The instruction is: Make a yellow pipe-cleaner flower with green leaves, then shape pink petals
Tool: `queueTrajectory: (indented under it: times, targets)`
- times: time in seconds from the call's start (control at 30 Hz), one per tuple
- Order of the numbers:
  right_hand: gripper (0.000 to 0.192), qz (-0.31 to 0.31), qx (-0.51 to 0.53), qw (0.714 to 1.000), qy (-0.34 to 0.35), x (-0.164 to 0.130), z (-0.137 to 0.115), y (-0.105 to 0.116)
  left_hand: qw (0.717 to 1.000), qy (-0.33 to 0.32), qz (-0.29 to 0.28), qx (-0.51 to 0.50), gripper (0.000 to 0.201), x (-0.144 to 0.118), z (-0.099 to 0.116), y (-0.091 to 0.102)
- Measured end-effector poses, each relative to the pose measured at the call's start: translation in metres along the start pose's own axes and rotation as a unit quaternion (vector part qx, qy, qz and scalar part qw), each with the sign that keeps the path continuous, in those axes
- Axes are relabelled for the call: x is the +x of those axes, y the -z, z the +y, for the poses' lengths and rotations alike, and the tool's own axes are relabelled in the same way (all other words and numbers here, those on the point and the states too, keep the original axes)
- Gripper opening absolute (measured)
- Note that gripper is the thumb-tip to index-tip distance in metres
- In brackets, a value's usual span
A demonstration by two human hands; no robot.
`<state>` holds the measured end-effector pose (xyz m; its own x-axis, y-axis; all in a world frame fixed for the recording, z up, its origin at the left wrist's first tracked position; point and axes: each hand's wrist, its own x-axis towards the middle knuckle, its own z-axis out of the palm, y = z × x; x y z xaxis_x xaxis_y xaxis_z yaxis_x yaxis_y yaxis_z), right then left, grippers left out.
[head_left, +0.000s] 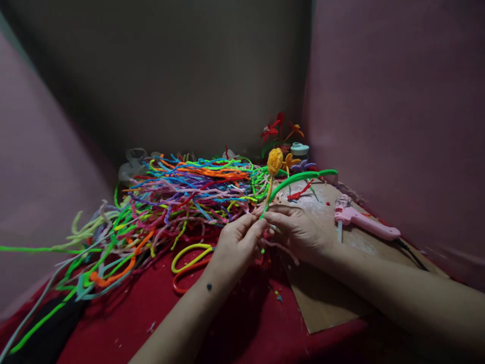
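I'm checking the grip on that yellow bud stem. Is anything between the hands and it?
Nothing visible: the left hand and right hand both pinch the yellow bud stem directly, with a green pipe cleaner arching off beside it.

Both hands point(265, 235) pinch a yellow-bud stem point(273, 167) beside pipe cleaners point(182, 197).

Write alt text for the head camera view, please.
Two hands, left hand and right hand, pinch a yellow pipe-cleaner flower with a green pipe cleaner at its stem. Behind lies a multicoloured pipe-cleaner pile; a pink glue gun rests on cardboard.
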<state>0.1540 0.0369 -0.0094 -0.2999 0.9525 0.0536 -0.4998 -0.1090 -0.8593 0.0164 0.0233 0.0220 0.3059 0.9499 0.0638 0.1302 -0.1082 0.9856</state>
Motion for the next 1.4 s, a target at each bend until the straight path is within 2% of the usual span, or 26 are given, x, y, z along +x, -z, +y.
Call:
queueTrajectory:
  times: [0.13, 0.23, 0.33, 0.4, 0.47, 0.53, 0.57, 0.67, 0.77, 0.83, 0.93, 1.03, 1.17, 1.4]
  targets:
    - [0.015, -0.003, -0.01, 1.0, 0.002, -0.001, 0.0, 0.0, 0.999, -0.023, 0.011, 0.042, 0.021, 0.001, -0.001, 0.001]
    - [0.016, 0.017, -0.023, 1.0, -0.003, -0.002, 0.001, -0.001, 0.989, -0.075, 0.065, 0.114, 0.019, 0.0, -0.011, 0.001]
    - [0.017, 0.037, -0.026, 0.999, -0.007, -0.003, 0.002, -0.002, 0.94, -0.191, 0.126, 0.252, 0.013, -0.001, -0.022, 0.002]
    - [0.018, 0.036, -0.023, 0.999, 0.003, -0.003, 0.003, -0.003, 0.892, -0.261, 0.139, 0.343, 0.011, -0.002, -0.028, 0.003]
    - [0.018, 0.043, -0.027, 0.999, 0.006, -0.004, 0.004, -0.004, 0.854, -0.304, 0.131, 0.401, 0.012, -0.002, -0.032, 0.004]
    - [0.017, 0.058, -0.037, 0.998, 0.0, -0.004, 0.004, -0.004, 0.84, -0.323, 0.124, 0.417, 0.014, -0.002, -0.034, 0.005]
    - [0.017, 0.061, -0.042, 0.997, -0.002, -0.004, 0.003, -0.005, 0.842, -0.325, 0.123, 0.412, 0.014, -0.002, -0.034, 0.006]
    - [0.017, 0.051, -0.051, 0.997, 0.005, -0.004, 0.003, -0.005, 0.881, -0.29, 0.13, 0.349, 0.014, -0.002, -0.03, 0.005]
    - [0.015, 0.025, -0.053, 0.998, 0.018, -0.003, 0.002, -0.004, 0.944, -0.196, 0.125, 0.235, 0.014, -0.002, -0.021, 0.004]
    - [0.013, 0.005, -0.05, 0.998, 0.023, -0.003, 0.002, -0.004, 0.975, -0.128, 0.108, 0.145, 0.014, -0.002, -0.015, 0.003]
    - [0.013, -0.01, -0.049, 0.998, 0.03, -0.003, 0.003, -0.001, 0.995, -0.049, 0.078, 0.025, 0.016, -0.003, -0.009, 0.003]
    - [0.012, -0.018, -0.073, 0.997, 0.036, -0.002, 0.005, 0.003, 0.996, -0.001, 0.042, -0.075, 0.019, -0.002, -0.008, 0.004]
    - [0.01, -0.023, -0.102, 0.993, 0.05, -0.002, 0.009, 0.01, 0.983, 0.034, -0.003, -0.179, 0.019, 0.0, -0.008, 0.004]
    - [0.016, -0.023, -0.078, 0.996, 0.03, -0.002, 0.005, 0.006, 0.934, 0.093, -0.104, -0.329, 0.012, 0.0, -0.009, 0.006]
